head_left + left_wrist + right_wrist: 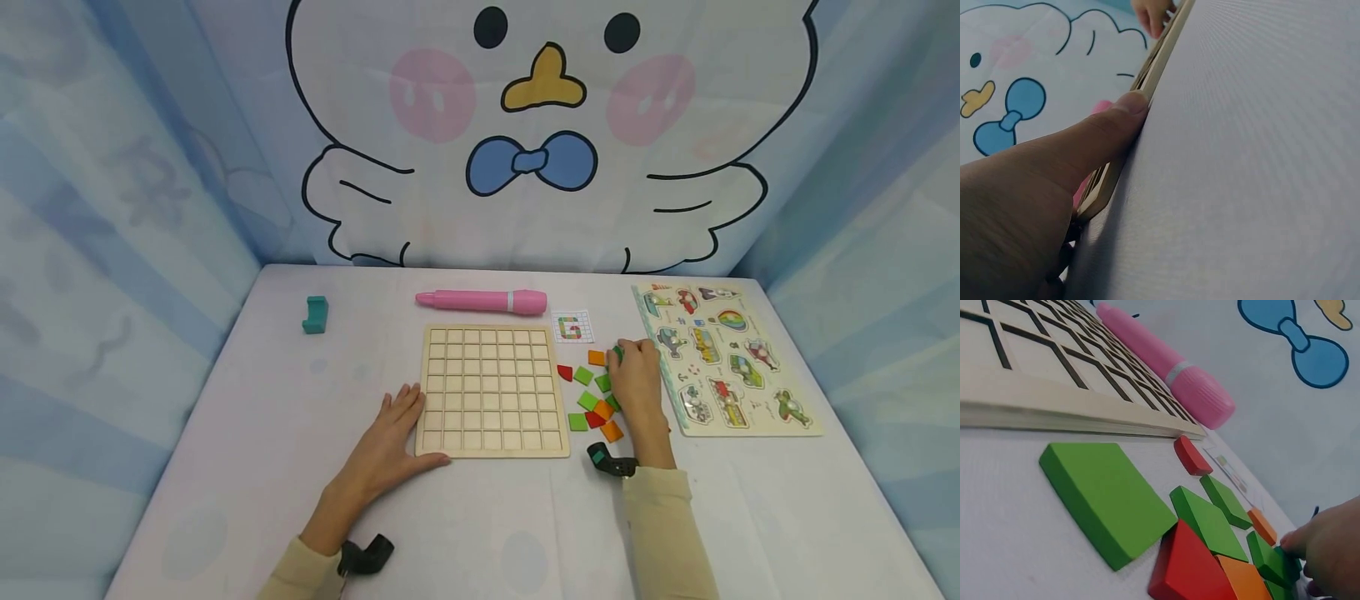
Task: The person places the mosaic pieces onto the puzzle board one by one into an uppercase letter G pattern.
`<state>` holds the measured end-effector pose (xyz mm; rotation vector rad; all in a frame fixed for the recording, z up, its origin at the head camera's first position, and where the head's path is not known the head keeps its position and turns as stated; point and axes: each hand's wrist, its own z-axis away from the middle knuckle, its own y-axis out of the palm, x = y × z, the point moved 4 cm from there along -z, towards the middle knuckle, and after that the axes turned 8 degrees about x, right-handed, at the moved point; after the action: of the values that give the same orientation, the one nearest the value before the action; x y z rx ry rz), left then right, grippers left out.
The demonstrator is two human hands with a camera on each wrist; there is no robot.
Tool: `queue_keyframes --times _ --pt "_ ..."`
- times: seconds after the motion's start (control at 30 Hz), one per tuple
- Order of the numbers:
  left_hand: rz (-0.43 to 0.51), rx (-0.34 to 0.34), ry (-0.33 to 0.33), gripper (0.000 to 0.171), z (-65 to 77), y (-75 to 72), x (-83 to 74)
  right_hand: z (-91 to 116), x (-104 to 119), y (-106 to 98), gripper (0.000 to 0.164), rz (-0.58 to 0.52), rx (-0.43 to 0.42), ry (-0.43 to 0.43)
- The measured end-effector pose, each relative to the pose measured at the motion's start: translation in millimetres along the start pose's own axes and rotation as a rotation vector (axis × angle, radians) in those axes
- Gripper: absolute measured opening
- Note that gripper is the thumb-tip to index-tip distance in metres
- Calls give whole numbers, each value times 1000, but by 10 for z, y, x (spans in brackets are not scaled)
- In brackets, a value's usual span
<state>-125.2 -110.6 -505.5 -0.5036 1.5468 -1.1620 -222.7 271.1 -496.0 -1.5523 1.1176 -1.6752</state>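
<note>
Pale wooden grid board unfilled; red-green-orange tiles remain. Left hand spread, touching board; right hand seemingly pinches dark-green tile.

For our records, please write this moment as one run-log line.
left hand: touches edges of square pale wooden grid board; right hand: touches dark green piece, shape hidden, grip unclear; nearby: flat green, orange, red tiles

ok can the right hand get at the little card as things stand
Probably yes: the card lies uncovered near the right hand, with only a flat orange tile close to the way, though that hand touches a green tile.
</note>
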Motion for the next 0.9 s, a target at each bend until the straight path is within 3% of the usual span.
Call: queue_keyframes --times 0.43,0.9 --pt "1 11 -3 107 2 1 15 -10 -3 -9 32 -19 23 38" --pt "12 36 -22 107 -1 7 18 -17 -6 2 32 -51 45 -3"
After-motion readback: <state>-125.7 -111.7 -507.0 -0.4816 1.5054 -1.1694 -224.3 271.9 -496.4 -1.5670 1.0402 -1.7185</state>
